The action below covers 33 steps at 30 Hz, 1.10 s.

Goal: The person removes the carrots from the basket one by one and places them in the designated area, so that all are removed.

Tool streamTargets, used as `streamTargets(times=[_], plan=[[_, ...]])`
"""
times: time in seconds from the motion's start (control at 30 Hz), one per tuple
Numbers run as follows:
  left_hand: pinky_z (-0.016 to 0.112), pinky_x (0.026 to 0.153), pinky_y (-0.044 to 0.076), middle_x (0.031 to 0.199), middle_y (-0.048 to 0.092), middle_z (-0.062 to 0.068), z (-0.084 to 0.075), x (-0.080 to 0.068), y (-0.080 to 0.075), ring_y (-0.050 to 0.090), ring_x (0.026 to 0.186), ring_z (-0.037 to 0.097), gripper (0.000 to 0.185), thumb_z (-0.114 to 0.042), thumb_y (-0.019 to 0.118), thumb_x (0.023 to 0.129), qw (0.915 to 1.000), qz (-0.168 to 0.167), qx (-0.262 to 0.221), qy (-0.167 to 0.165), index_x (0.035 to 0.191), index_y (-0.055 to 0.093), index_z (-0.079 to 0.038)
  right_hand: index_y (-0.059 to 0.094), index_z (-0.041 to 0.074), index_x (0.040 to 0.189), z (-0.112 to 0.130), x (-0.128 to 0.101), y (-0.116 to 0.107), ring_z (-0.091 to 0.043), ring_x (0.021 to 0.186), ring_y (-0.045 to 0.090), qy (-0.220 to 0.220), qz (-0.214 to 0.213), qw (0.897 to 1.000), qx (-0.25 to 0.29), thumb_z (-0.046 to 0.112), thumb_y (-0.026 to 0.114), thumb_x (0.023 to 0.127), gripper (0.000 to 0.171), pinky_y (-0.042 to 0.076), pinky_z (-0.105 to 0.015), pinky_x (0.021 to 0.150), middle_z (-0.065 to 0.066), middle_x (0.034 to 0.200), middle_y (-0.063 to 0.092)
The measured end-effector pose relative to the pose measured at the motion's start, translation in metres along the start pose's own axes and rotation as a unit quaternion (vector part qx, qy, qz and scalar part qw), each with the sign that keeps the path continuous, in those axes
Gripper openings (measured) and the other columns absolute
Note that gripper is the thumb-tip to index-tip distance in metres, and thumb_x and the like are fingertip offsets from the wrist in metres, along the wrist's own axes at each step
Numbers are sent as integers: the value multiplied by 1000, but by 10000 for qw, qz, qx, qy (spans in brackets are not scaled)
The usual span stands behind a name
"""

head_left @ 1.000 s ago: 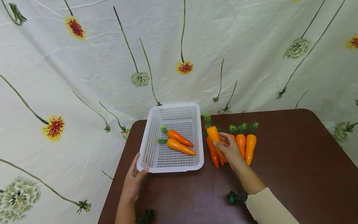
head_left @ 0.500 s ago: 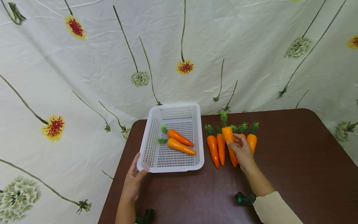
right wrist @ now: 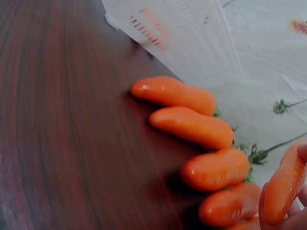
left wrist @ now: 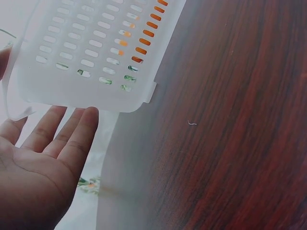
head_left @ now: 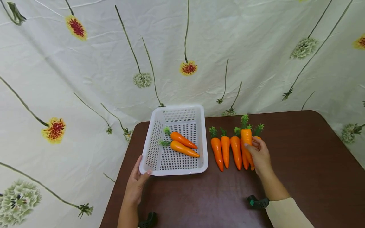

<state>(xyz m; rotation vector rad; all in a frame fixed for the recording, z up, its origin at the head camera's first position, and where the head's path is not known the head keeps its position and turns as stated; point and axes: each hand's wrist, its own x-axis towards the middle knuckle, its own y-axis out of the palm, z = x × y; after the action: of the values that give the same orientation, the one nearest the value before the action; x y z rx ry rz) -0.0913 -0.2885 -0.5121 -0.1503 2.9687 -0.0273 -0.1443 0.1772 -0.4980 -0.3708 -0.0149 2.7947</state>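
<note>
A white perforated basket (head_left: 174,164) (left wrist: 96,48) stands on the dark brown table (head_left: 299,164) with two orange toy carrots (head_left: 183,145) lying in it. My left hand (head_left: 136,183) (left wrist: 43,158) rests with straight fingers against the basket's near left corner, thumb on the rim. Right of the basket lies a row of several carrots (head_left: 225,150) (right wrist: 192,127), green tops pointing away from me. My right hand (head_left: 259,155) grips one carrot (head_left: 246,141) (right wrist: 283,187) over the right end of that row, tip toward me.
A floral cloth (head_left: 182,47) hangs behind the table and falls past its left edge. Bare table (left wrist: 230,120) stretches in front of the basket and to the right of the carrots. A black band (head_left: 256,202) sits on my right wrist.
My right hand has carried its carrot rightward, from the row's left end to its right end. The carrots it covered now show. The left hand and basket have not moved.
</note>
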Motion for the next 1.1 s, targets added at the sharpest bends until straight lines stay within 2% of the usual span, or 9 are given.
streamTargets(times=[0.2,0.5,0.73,0.93,1.1], plan=[[11,97,46,162,36,5,0,0,0,54,131,5,80,-11,66,97,10000,-11,58,5,160,24,-38,37,11,153,-6,2,-14,2,99,53,184,-287,9994,28,25,65,98,63,48,-11,79,9,121,51],[11,97,46,162,36,5,0,0,0,53,132,6,80,-11,66,97,10000,-21,46,-11,160,24,-37,40,13,149,-13,7,-33,0,98,54,361,-556,9977,131,29,66,98,60,48,-13,76,13,116,51],[11,97,46,162,36,6,0,0,0,55,130,3,82,-9,66,97,10000,-4,3,13,162,20,-29,38,13,151,-19,10,-45,0,94,52,593,-819,9948,-72,30,64,98,61,47,-11,74,12,116,49],[10,97,46,164,32,7,0,0,0,55,126,-4,83,-7,65,97,10000,39,15,69,163,18,-28,33,14,156,-24,12,-54,-2,97,51,798,-771,9932,-341,36,62,99,68,46,-13,73,11,123,48],[10,97,46,164,32,7,1,0,0,54,127,-3,83,-8,65,97,10000,45,19,64,163,19,-29,33,12,155,-25,12,-58,-3,96,51,858,-748,9926,-423,38,62,98,69,46,-14,73,11,121,47]])
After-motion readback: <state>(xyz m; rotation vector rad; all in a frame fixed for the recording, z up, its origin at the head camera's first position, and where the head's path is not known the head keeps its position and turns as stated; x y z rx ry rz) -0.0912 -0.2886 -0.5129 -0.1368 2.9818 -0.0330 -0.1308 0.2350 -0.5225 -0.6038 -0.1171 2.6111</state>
